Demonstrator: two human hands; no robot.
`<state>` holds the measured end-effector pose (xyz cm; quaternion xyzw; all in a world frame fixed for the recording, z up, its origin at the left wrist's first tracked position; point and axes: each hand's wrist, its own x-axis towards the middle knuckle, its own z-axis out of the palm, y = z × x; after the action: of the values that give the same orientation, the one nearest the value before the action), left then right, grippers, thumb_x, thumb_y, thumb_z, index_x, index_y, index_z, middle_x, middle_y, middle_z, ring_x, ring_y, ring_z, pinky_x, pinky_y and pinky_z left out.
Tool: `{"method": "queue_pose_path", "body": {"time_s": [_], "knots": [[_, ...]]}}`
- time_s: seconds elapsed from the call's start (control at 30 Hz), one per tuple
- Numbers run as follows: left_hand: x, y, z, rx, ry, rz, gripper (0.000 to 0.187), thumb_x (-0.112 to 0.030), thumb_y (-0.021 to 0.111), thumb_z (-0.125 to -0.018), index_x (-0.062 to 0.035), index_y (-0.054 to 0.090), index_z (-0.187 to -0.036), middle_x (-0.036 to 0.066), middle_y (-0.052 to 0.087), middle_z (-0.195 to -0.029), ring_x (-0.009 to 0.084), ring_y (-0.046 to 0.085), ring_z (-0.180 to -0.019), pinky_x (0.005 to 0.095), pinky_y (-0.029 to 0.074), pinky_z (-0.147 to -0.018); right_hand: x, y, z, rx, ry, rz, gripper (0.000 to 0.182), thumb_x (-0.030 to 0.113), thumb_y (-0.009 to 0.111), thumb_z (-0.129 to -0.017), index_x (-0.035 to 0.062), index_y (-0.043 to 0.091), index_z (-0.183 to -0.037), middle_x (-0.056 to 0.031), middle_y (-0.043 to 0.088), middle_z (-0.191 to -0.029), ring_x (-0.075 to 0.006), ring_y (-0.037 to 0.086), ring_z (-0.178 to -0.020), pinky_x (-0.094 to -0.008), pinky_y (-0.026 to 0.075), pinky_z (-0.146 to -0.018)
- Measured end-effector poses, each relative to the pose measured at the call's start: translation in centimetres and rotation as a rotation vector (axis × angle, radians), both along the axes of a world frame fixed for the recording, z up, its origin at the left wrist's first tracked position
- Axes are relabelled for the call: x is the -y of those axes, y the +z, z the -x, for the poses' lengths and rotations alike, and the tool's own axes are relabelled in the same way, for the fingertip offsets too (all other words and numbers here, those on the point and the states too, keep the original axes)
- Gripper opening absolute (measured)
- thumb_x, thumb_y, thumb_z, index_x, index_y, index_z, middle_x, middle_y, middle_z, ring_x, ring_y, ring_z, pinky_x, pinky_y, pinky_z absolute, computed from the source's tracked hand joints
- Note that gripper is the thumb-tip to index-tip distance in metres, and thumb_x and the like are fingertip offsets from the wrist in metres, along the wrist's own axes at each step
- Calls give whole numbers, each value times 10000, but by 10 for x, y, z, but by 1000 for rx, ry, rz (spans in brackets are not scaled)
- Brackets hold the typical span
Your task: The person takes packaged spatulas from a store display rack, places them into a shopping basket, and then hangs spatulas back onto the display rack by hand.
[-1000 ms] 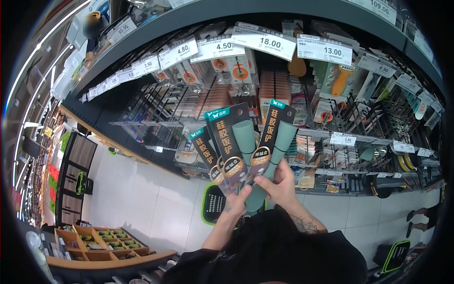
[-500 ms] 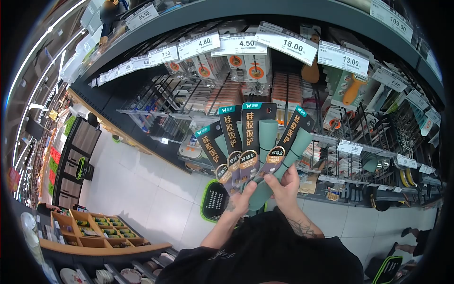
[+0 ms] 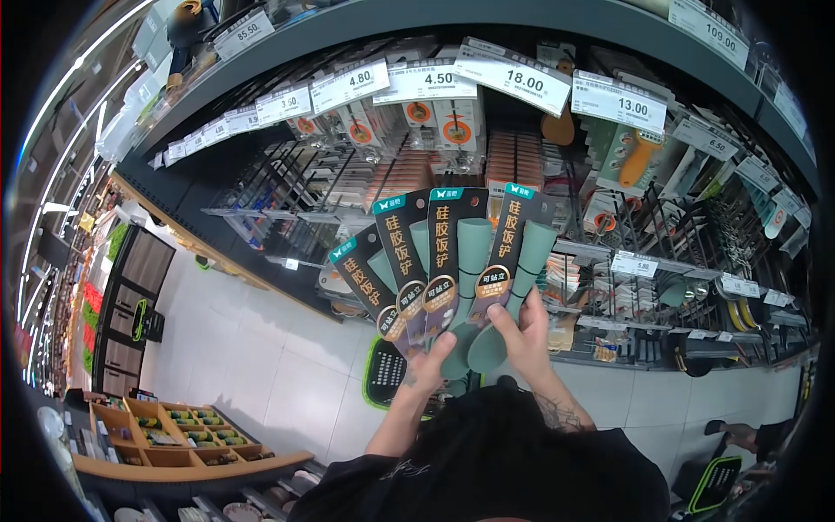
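Several green silicone rice paddles on black cards with teal tops are fanned out in front of me. My left hand [image 3: 427,364] grips the lower ends of three, with its thumb over the middle rice paddle [image 3: 472,248]. Two more rice paddles, the left one [image 3: 358,271] and its neighbour [image 3: 402,248], lean leftward and overlap it. My right hand [image 3: 524,337] is closed around the rightmost rice paddle [image 3: 528,257], thumb on the front of its card. This one's rounded green blade hangs low between my hands, beside another green blade. My right fingers are partly hidden behind the card.
Ahead stands a shelf rack [image 3: 348,174] of hanging kitchen tools with price tags [image 3: 513,78]. A black basket with a green rim [image 3: 369,376] is on the floor below my hands. Left is a wooden compartment display [image 3: 174,465]. A person's leg [image 3: 739,433] shows at lower right.
The rightmost rice paddle has turned more upright, and its blade now shows apart from the one beside it. The left ones have tipped further left. The view has shifted slightly.
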<state>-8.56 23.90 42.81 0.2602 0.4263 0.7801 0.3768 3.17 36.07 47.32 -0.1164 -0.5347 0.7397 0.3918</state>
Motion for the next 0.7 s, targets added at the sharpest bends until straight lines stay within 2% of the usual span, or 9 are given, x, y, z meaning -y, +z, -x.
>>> {"method": "queue_pose_path", "body": {"time_s": [0.03, 0.1, 0.23, 0.33, 0.43, 0.53, 0.57, 0.7], "knots": [[0, 1, 1, 0, -7, 0, 600, -172, 681, -888, 12, 414, -1393, 170, 540, -1326, 270, 549, -1199, 398, 463, -1009, -1, 2, 0, 0, -7, 0, 453, 33, 594, -936, -4, 393, -1341, -92, 594, -1163, -135, 620, -987, -291, 522, -843], [0, 2, 2, 18, -71, -13, 614, -201, 691, -884, 11, 416, -1391, 168, 565, -1288, 267, 585, -1147, 395, 482, -986, -3, 10, 0, -25, -17, 1, 437, 31, 585, -942, -4, 393, -1333, -89, 608, -1121, -121, 636, -892, -269, 540, -750], [0, 8, 3, -8, -138, 45, 611, -219, 694, -883, 11, 427, -1382, 166, 583, -1257, 264, 612, -1101, 391, 496, -969, -5, 21, -4, -8, -104, -94, 423, 24, 590, -939, -2, 402, -1317, -80, 606, -1114, -120, 636, -884, -271, 542, -750], [-4, 6, 0, -3, -118, 56, 604, -236, 702, -880, 11, 444, -1367, 148, 575, -1268, 250, 594, -1127, 386, 488, -978, -3, 23, -1, -7, -113, -86, 416, 21, 606, -931, 2, 420, -1303, -70, 607, -1112, -115, 624, -933, -272, 531, -794], [-7, 5, -14, 50, -70, 22, 579, -189, 713, -873, 1, 460, -1358, 126, 563, -1285, 231, 566, -1166, 378, 476, -991, 1, 18, 6, 3, -151, -113, 395, 18, 629, -920, 10, 452, -1273, -59, 592, -1148, -98, 574, -1033, -264, 486, -877], [-7, -3, -18, 65, -72, 53, 566, -115, 713, -865, -14, 463, -1363, 114, 549, -1308, 220, 539, -1203, 376, 463, -1009, 8, 16, 11, -32, -142, -67, 407, 15, 639, -912, 12, 452, -1273, -60, 585, -1162, -99, 575, -1039, -269, 488, -879], [-6, -3, -18, 111, -100, 74, 560, -84, 705, -865, -18, 462, -1366, 114, 551, -1306, 221, 542, -1202, 377, 463, -1012, 10, 16, 9, -8, -93, -33, 494, 7, 631, -905, -16, 404, -1344, -90, 561, -1236, -145, 552, -1129, -315, 449, -975], [-9, 5, -18, 120, -125, 44, 532, -62, 690, -876, -21, 473, -1361, 111, 567, -1284, 225, 556, -1188, 374, 463, -1016, 9, 7, 5, -23, -78, -109, 509, 25, 638, -908, -19, 402, -1356, -94, 547, -1254, -151, 536, -1153, -323, 432, -994]]}}
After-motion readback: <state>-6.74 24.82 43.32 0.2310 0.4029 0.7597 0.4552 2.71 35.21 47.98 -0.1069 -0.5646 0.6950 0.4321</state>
